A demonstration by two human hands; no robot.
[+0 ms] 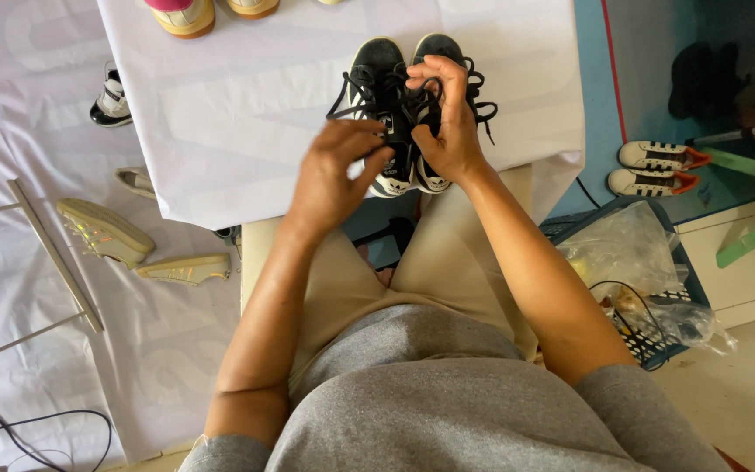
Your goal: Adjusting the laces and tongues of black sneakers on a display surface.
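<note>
At upper centre, I see a pair of dark sneakers (399, 114) on a white table (246, 114). My left hand (334, 170) and right hand (447, 122) pinch the limp black laces (412, 96); light, soft shoes, best gripped at heel.

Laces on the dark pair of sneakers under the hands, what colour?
Black laces, on the dark sneakers; shows in the head view.
</note>
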